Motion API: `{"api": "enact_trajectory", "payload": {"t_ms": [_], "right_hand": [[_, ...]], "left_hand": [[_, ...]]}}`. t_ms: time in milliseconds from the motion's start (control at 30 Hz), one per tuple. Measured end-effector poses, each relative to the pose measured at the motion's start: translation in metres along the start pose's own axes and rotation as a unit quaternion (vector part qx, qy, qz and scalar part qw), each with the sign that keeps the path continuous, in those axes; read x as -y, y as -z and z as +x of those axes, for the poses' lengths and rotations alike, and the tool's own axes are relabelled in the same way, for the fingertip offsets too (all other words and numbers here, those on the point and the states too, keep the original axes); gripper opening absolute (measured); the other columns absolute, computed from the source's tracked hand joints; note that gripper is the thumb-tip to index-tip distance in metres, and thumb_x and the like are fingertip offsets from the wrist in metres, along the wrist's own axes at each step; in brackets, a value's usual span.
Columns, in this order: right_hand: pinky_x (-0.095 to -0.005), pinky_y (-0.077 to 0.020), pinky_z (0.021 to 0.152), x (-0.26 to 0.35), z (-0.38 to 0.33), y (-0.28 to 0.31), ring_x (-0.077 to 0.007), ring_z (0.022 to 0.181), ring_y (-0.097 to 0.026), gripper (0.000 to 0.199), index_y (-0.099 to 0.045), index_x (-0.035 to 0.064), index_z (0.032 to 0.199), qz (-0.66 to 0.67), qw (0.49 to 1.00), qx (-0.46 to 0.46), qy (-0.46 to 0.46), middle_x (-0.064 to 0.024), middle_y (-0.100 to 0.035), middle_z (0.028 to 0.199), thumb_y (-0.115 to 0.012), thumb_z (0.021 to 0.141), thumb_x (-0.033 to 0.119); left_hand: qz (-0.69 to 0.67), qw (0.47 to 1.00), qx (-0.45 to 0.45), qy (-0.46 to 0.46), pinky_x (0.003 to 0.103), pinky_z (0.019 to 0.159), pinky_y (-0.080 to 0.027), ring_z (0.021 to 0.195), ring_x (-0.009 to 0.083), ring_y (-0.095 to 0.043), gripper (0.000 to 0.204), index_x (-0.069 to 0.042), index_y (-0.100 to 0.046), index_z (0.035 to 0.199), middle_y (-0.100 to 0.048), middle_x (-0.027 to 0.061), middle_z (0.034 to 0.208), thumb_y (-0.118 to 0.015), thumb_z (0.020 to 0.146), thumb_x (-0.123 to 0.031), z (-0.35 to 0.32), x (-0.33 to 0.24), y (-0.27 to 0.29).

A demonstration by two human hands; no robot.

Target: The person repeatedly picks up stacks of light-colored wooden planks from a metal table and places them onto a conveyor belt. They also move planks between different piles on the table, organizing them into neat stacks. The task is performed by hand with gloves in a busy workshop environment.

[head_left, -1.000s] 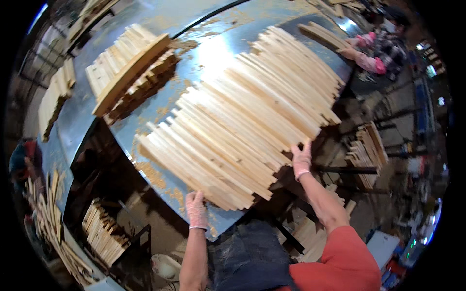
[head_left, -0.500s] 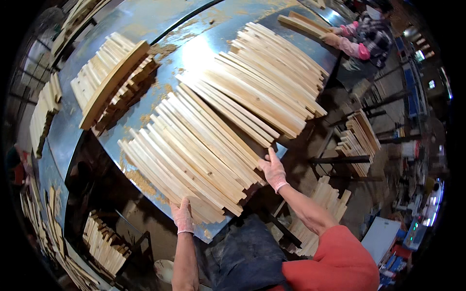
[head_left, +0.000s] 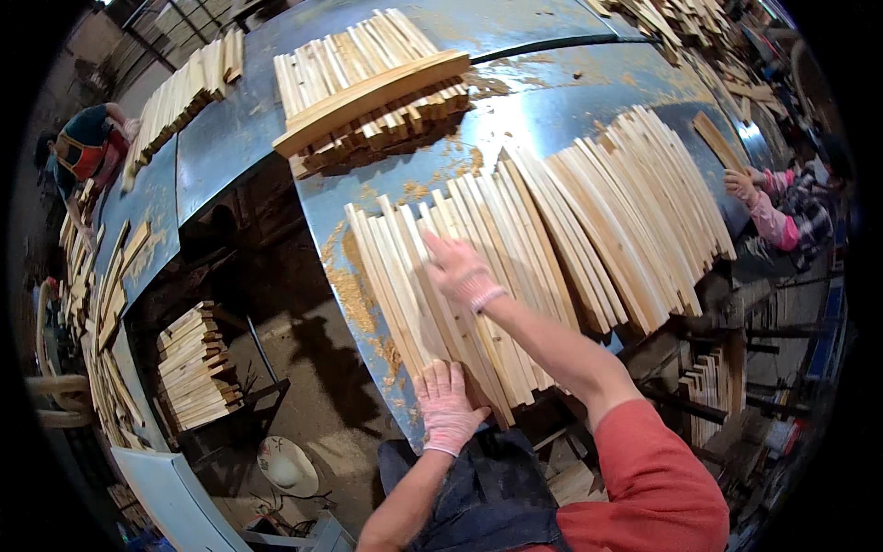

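A row of pale wooden strips [head_left: 501, 317] lies side by side on the metal-topped table. My left hand [head_left: 448, 405], in a pinkish knit glove, lies spread over the near ends of the leftmost strips. My right hand [head_left: 457, 269], gloved alike, reaches across the row with its fingers stretched out over the left-hand strips; whether it presses on them is hard to see. Both hands are open. To the right a second row of wooden strips [head_left: 635, 221] fans out, leaning close against the first.
Beyond, a thick board [head_left: 372, 99] lies across a stack of strips [head_left: 354, 55]. Sawdust [head_left: 354, 285] covers the table's left edge. A co-worker's gloved hands [head_left: 743, 184] hold a piece of wood at the right; another person [head_left: 83, 152] bends at far left. A hat [head_left: 287, 466] lies below.
My right hand has left the near right end of the row and swung left over the strips. My left hand now lies flat on the near ends. The view has turned left.
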State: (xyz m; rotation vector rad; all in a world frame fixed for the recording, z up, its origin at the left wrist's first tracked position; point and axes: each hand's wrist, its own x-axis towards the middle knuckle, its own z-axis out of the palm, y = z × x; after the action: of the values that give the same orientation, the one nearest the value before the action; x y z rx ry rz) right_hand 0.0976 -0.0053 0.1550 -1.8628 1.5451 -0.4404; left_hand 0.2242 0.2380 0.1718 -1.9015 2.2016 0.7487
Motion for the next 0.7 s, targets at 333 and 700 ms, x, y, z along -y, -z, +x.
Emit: {"api": "enact_trajectory", "payload": {"t_ms": [333,700], "right_hand": [[-0.0496,-0.0468,0.115,0.037,0.159,-0.035,-0.0389,0.134,-0.062,0.049,-0.057,0.0148,0.15,-0.167,0.981,0.081,-0.05,-0.0188,-0.067,0.142,-0.054,0.102,0.026],[-0.0415,-0.0583,0.103,0.096,0.014,0.068,-0.0255,0.115,-0.068,0.066,-0.056,0.0004,0.153,0.133,0.979,-0.077,0.133,-0.0166,-0.072,0.122,-0.074,0.09,0.012]], "left_hand": [[-0.084,0.995,-0.045,-0.014,0.061,0.134,-0.005,0.165,0.0424,-0.015,0.132,-0.011,-0.031,0.169,-0.025,0.0208,0.176,-0.095,0.063,-0.059,-0.005,0.025,-0.047],[-0.233,0.965,-0.115,0.031,0.054,0.126,-0.035,0.146,0.0377,-0.051,0.119,-0.003,-0.032,0.166,-0.055,0.0235,0.155,-0.094,0.075,-0.046,0.005,0.011,-0.007]]}}
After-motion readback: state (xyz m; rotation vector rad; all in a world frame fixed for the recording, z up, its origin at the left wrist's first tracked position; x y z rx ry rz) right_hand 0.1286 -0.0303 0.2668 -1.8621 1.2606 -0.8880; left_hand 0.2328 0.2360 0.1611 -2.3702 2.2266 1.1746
